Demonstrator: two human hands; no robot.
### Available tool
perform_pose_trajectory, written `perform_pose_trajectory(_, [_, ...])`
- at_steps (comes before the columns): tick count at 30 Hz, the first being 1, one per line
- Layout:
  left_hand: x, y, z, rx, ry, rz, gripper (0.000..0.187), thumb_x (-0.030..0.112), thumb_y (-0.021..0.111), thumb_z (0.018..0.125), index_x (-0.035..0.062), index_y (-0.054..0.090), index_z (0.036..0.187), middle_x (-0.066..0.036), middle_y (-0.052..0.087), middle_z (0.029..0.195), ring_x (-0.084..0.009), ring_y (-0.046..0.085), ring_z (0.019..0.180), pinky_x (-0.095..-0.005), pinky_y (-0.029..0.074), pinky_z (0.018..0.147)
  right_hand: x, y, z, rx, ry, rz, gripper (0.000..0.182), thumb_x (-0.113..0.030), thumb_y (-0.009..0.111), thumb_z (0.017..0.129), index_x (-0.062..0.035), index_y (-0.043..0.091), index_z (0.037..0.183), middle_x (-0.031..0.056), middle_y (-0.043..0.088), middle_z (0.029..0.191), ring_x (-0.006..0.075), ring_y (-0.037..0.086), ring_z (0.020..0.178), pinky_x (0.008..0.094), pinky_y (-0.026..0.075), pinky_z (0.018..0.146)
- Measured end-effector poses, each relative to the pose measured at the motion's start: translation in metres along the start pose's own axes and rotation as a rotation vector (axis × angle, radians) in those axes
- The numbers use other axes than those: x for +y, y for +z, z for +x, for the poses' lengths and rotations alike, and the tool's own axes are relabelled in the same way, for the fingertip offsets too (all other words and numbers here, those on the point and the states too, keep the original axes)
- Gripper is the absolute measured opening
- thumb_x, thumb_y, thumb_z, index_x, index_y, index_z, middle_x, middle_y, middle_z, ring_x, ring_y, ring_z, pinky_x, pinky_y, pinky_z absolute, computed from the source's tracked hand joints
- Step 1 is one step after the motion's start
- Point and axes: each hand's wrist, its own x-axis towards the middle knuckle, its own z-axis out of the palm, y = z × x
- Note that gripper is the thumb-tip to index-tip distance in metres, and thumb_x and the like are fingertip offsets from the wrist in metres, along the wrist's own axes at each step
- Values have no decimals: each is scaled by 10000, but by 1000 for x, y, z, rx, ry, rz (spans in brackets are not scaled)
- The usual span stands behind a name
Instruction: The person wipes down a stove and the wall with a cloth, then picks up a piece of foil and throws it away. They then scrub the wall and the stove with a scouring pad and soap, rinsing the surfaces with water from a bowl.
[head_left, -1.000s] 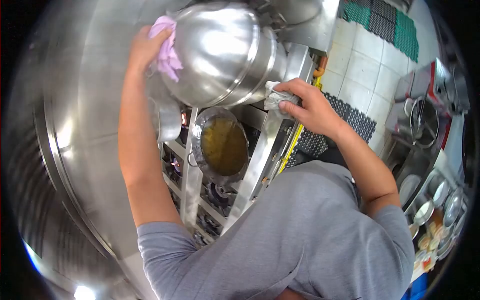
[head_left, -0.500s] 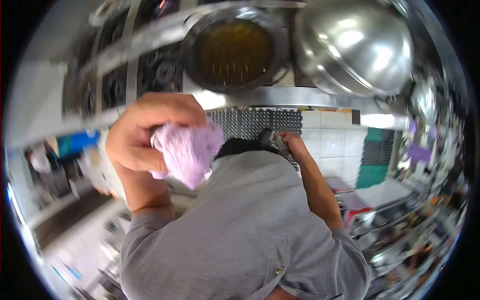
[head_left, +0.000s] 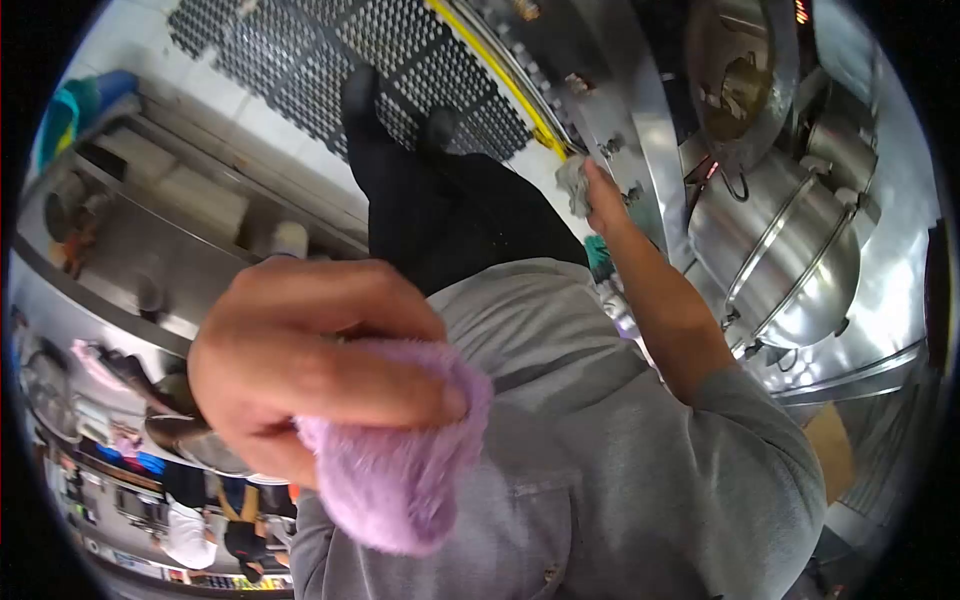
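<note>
My left hand [head_left: 310, 360] is raised close to the camera, its fingers wrapped round a fluffy pink-purple cloth [head_left: 400, 490]. The cloth hangs bunched in front of my grey shirt, and part of it is hidden behind my fingers. Farther off, my right hand [head_left: 604, 200] is lowered at my right side, closed on a crumpled grey cloth [head_left: 573, 186]. That hand is near the steel front of the stove [head_left: 650, 130], by its knobs.
To my right stand a wok [head_left: 785, 90] with brown liquid and a large steel bowl [head_left: 770, 250]. A perforated black mat [head_left: 280, 70] covers the floor by my feet. Along my left runs a steel counter [head_left: 170, 250]. People [head_left: 188, 535] stand in the far lower left.
The view has turned, so the stove and wok moved from ahead to my right. My left hand with the pink-purple cloth appears lower and nearer the camera. Both hands keep their cloths.
</note>
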Motion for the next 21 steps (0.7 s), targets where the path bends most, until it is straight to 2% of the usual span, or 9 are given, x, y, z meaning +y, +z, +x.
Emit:
perform_pose_trajectory(2, [-18, -8, -29, 86, -36, 36, 394, 392, 956, 796, 114, 774, 1007, -198, 741, 905, -217, 741, 725, -300, 585, 579, 4, 7, 16, 16, -8, 32, 546, -467, 644, 1066, -2, 643, 1352, 138, 705, 1242, 224, 700, 1025, 384, 579, 841])
perform_pose_trajectory(4, [-40, -12, -52, 126, -57, 11, 388, 365, 971, 774, 114, 765, 986, -193, 742, 902, -215, 737, 726, -298, 581, 586, -4, 18, 20, -45, -30, 113, 564, -544, 423, 1148, -62, 658, 1322, 90, 732, 1250, 254, 711, 1115, 416, 569, 962])
perform_pose_trajectory(7, [-72, -4, -76, 215, -96, -34, 403, 344, 980, 758, 102, 754, 987, -195, 737, 905, -223, 722, 711, -291, 567, 600, 1, 19, 35, 12, -38, 311, 597, -546, 464, 1133, -8, 619, 1339, 150, 690, 1314, 303, 725, 1109, 426, 630, 909])
perform_pose_trajectory(8, [-81, 0, -81, 269, -99, -53, 405, 342, 981, 760, 98, 752, 989, -203, 734, 910, -223, 709, 695, -289, 553, 592, -4, 25, 30, -26, 0, 368, 634, -573, 383, 1143, -21, 600, 1367, 145, 689, 1331, 328, 720, 1154, 451, 628, 968])
perform_pose_trajectory(9, [-89, 3, -87, 306, -95, -48, 407, 345, 977, 766, 90, 752, 990, -214, 730, 915, -221, 693, 679, -288, 537, 581, -10, 31, 24, -26, 2, 348, 634, -573, 383, 1143, -21, 600, 1367, 145, 689, 1331, 328, 720, 1154, 451, 628, 968])
perform_pose_trajectory(12, [-111, 8, -104, 383, -83, -55, 414, 360, 952, 799, 60, 754, 1004, -245, 716, 922, -215, 661, 649, -289, 502, 555, -17, 42, 20, 65, 77, 352, 673, -596, 336, 1144, -34, 582, 1421, 148, 671, 1384, 346, 695, 1218, 490, 602, 1017])
perform_pose_trajectory(14, [-122, 8, -110, 379, -62, -83, 421, 379, 919, 835, 38, 758, 1023, -256, 711, 919, -217, 670, 661, -294, 509, 562, -13, 33, 30, 100, 53, 332, 705, -605, 312, 1144, -31, 565, 1466, 154, 646, 1439, 354, 650, 1300, 517, 533, 1117])
perform_pose_trajectory(17, [-135, 10, -116, 397, -41, -108, 471, 407, 901, 849, 7, 764, 1056, -273, 706, 935, -232, 680, 672, -300, 521, 573, -7, 28, 38, 5, 23, 360, 714, -605, 299, 1145, -34, 553, 1492, 148, 630, 1475, 343, 614, 1356, 513, 455, 1198])
perform_pose_trajectory(21, [-145, 6, -122, 377, -11, -126, 563, 433, 901, 829, -41, 764, 1100, -293, 700, 976, -256, 691, 690, -311, 537, 593, -7, 30, 40, -13, 29, 415, 719, -609, 290, 1145, -36, 555, 1488, 138, 634, 1473, 338, 613, 1356, 494, 436, 1215])
